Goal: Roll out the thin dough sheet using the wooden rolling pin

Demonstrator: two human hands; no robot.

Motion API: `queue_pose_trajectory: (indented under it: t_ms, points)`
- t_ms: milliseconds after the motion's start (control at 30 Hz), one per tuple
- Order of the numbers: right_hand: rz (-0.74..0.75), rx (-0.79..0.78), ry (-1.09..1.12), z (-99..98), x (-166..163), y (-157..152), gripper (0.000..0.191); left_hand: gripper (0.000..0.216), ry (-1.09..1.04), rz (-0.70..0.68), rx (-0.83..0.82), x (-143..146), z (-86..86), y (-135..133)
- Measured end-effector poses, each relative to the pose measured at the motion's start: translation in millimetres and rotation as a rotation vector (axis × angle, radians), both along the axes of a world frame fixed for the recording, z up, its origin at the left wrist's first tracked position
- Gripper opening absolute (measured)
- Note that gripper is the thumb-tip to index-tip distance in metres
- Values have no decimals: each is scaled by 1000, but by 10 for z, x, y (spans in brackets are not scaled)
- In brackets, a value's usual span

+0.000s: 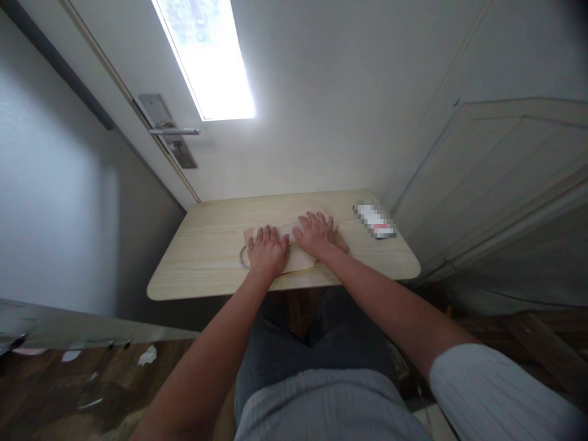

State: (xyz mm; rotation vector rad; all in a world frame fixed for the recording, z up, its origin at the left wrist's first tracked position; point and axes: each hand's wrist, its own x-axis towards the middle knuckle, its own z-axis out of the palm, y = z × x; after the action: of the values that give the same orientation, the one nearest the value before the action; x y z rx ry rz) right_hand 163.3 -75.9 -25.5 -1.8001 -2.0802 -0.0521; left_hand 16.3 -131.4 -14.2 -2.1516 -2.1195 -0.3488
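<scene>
A flat, pale pinkish-beige sheet [298,261] lies near the front edge of the light wood-grain table [197,257]. Whether it is paper or cloth I cannot tell. My left hand [269,251] rests palm down on its left part, fingers spread. Flat on its right part, a little farther back, lies my right hand [315,234], also with fingers apart. A brown piece [342,241] shows at the right, beside my right wrist. From beside my left hand a thin metal ring [241,258] sticks out; what it belongs to is hidden.
A phone-like object [374,220], blurred out, lies at the table's right end. Behind the table stands a white door with a metal handle [174,131] and a bright window [211,67]. Paper scraps [147,355] litter the wooden floor at left.
</scene>
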Motion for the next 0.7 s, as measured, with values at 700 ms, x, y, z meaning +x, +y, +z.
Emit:
queue_pose_trajectory:
  t_ms: [700]
  points:
    - [-10,-152,-9,106,-333,846,57,57,-72,37,-100,-285,78,765]
